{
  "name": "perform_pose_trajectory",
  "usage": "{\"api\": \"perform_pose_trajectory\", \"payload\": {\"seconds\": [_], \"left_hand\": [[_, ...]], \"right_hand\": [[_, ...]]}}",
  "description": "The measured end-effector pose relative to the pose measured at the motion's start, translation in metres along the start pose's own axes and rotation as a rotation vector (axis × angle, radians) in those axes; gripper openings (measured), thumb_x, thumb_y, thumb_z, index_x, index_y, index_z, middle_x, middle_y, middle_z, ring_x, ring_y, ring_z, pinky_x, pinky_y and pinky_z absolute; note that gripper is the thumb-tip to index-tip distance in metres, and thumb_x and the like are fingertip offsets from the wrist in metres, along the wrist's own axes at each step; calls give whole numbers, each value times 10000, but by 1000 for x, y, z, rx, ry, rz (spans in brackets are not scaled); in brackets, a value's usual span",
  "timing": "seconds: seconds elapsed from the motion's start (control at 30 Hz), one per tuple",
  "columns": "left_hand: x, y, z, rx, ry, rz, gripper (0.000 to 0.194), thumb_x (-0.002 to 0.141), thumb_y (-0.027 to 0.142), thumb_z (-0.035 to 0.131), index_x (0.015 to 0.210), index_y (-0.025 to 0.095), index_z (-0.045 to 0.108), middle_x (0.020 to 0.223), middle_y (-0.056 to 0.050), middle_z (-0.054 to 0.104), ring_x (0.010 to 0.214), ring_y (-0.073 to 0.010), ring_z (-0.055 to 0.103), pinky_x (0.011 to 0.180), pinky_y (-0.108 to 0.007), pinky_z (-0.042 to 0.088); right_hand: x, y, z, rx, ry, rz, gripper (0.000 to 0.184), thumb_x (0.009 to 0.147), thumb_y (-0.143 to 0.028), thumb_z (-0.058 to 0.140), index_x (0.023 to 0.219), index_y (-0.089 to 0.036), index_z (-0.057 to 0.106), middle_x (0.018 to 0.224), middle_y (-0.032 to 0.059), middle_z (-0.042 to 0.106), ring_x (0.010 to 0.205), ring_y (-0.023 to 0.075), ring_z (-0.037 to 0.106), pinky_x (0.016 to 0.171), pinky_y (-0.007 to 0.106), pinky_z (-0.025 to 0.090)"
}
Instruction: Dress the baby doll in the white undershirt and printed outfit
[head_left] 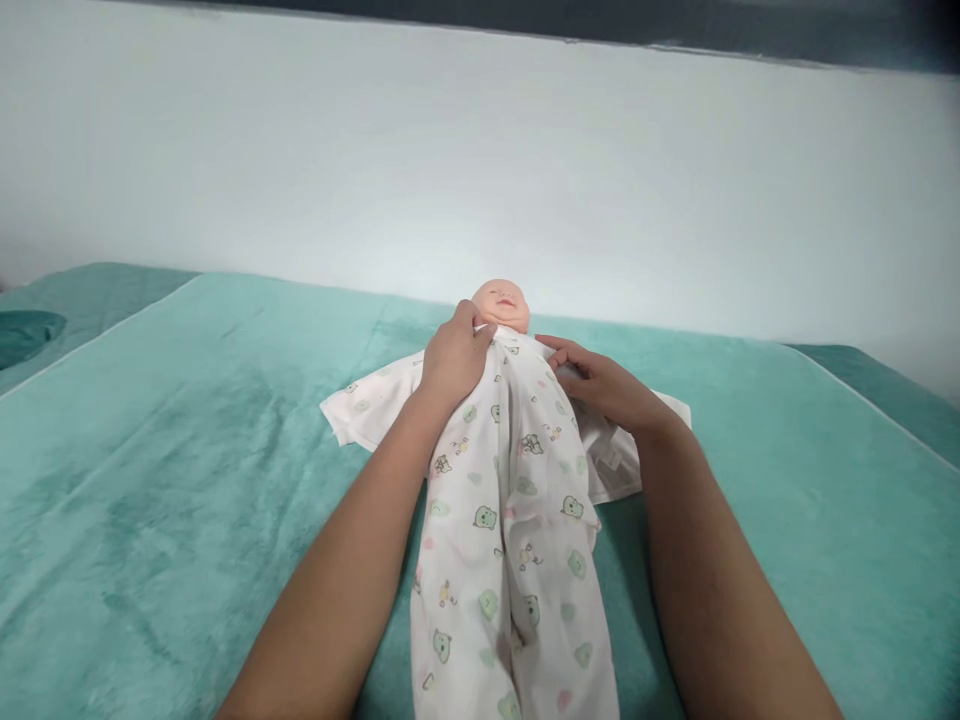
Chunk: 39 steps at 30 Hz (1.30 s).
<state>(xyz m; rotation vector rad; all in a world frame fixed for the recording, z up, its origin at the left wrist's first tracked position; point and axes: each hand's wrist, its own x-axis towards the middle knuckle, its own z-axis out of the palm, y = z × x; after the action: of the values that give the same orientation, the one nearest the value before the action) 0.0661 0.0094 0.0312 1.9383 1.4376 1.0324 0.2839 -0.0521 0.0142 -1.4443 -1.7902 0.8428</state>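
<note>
A doll with a smooth, pinkish, bald head (pixel 501 303) was laid face up on a teal plush blanket (pixel 187 450), its head pointed toward a plain white wall (pixel 480 160). Its body was covered by a long white cloth garment (pixel 517 500) printed with green bears and small yellow and pink figures, which was cut off by the lower edge of the view. The garment's sleeves were spread out to both sides. At the neckline, just beside the doll's chin, the cloth was pinched between the thumb and fingers of the left hand (pixel 456 358). The garment's opposite edge, below the shoulder, was touched by the bent fingers of the right hand (pixel 596 385); whether cloth was grasped there could not be told.
</note>
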Motion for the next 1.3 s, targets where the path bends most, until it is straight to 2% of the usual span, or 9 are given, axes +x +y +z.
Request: {"api": "perform_pose_trajectory", "payload": {"seconds": [0.2,0.3,0.4,0.53,0.67,0.8,0.87,1.13,1.3], "left_hand": [[-1,1,2,4,23,9,119,911,288,504,823,244,438,728,-9,539,701,-201,522,689,-311,368],[-1,3,1,25,7,17,105,924,295,487,847,241,441,744,-11,541,708,-198,522,679,-304,356],[-2,5,-1,57,-24,19,104,937,309,466,868,235,444,771,-12,558,717,-190,527,671,-294,351],[-3,7,-3,67,-33,14,100,939,304,458,876,229,444,776,-8,551,724,-182,522,661,-291,343],[-3,6,-2,45,-15,25,103,938,300,459,867,227,438,768,-5,537,733,-178,516,662,-288,340],[-3,5,-1,13,-1,28,112,938,299,456,857,225,434,772,-6,538,738,-172,513,659,-284,341],[-3,5,-1,8,4,16,116,934,299,464,850,224,435,774,-5,543,735,-168,509,658,-283,344],[-1,4,-1,-85,-46,-41,130,890,218,458,843,216,579,912,-22,685,825,-181,594,742,-303,429],[-4,-3,-2,-83,59,47,242,867,138,432,897,209,661,1037,-42,719,974,-194,628,889,-319,464]], "right_hand": [[2,1,-1,-15,-40,-47,149,851,-418,605,846,-293,687,1535,-75,425,1324,297,487,1069,431,412],[2,1,-2,-16,-66,-92,188,857,-445,599,859,-292,708,1538,-63,421,1328,296,484,1061,428,422],[3,3,-1,6,-50,-111,200,843,-450,612,828,-263,682,1495,-21,487,1308,294,496,1054,437,415],[7,9,5,27,65,-132,243,844,-445,599,746,-225,572,1362,43,615,1172,274,570,966,417,439],[12,16,12,-91,236,-82,198,854,-401,556,764,-228,528,1101,40,715,889,216,594,794,354,444],[19,16,22,-229,441,-14,157,880,-367,492,786,-242,506,872,21,684,740,195,542,702,326,395],[22,14,26,-251,490,17,156,886,-365,477,789,-244,500,823,17,659,725,198,535,693,327,382],[24,12,30,-76,435,74,175,822,-380,580,929,-248,623,849,20,676,794,211,590,721,333,422],[24,11,32,-60,426,43,186,871,-357,530,982,-268,649,994,27,711,904,225,618,795,370,450]]}}
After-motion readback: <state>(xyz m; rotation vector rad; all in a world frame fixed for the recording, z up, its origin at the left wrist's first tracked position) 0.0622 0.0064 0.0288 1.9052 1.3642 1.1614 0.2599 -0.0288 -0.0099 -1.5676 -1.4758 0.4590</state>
